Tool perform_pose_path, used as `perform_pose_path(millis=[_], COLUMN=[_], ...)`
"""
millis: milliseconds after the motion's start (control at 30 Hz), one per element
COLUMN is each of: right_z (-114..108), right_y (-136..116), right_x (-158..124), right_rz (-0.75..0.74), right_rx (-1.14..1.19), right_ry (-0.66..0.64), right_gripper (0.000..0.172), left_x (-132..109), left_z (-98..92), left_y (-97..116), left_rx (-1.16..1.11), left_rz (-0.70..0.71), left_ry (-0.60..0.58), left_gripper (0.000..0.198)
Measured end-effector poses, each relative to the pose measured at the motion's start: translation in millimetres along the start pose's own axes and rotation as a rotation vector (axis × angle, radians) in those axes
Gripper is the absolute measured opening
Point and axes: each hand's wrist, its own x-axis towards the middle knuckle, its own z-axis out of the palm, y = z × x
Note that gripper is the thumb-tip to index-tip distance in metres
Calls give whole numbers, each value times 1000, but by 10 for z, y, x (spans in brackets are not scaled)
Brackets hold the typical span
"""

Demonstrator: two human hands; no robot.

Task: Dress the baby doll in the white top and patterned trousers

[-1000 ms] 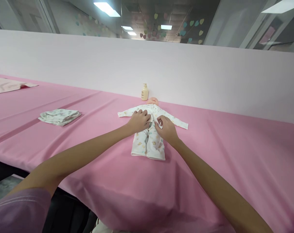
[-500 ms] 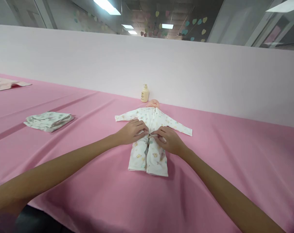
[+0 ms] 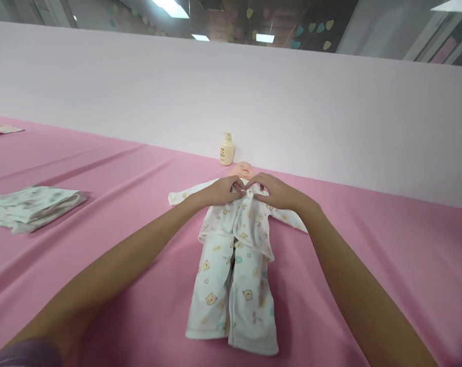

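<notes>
Left hand (image 3: pixel 223 190) and right hand (image 3: pixel 275 191) meet at the neckline, fingers curled, each pinching an edge of the bear-print romper (image 3: pixel 234 275), which lies flat beneath them with its legs stretching toward the camera. Just beyond the fingertips peeks the doll's head (image 3: pixel 242 168), and behind it stands a cream pump bottle (image 3: pixel 226 151), its label too small to read. Out on the pink table (image 3: pixel 368 244), a folded cloth (image 3: pixel 28 206) sits well off left.

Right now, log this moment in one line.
left hand: pinching romper collar | right hand: pinching collar | doll head: at collar | pump bottle: behind, upright | folded cloth: far left
</notes>
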Motion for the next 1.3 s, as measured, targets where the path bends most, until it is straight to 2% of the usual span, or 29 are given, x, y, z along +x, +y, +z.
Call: perform_pose_path(millis=[167,400,567,733,1033,1300], right_z=[40,84,100,122,175,306], right_y=[-42,-126,-103,-50,-63,-130], right_x=[-30,-25,-30,-37,-97,-88], right_rz=[10,222,201,206,240,212], right_rx=[27,265,291,334,403,432], right_ry=[83,77,70,97,153,304], right_gripper=[29,26,25,19,22,21], left_x=[-30,-50,-26,3,42,43], left_z=[-37,-67,-26,24,86,59], left_y=[51,90,51,34,31,-24], left_rx=[-64,-124,-110,-139,-168,-255], left_rz=[-120,-129,-88,-131,-183,-186], left_ry=[-4,-37,-34,-1,71,32], left_gripper=[20,27,23,24,24,25])
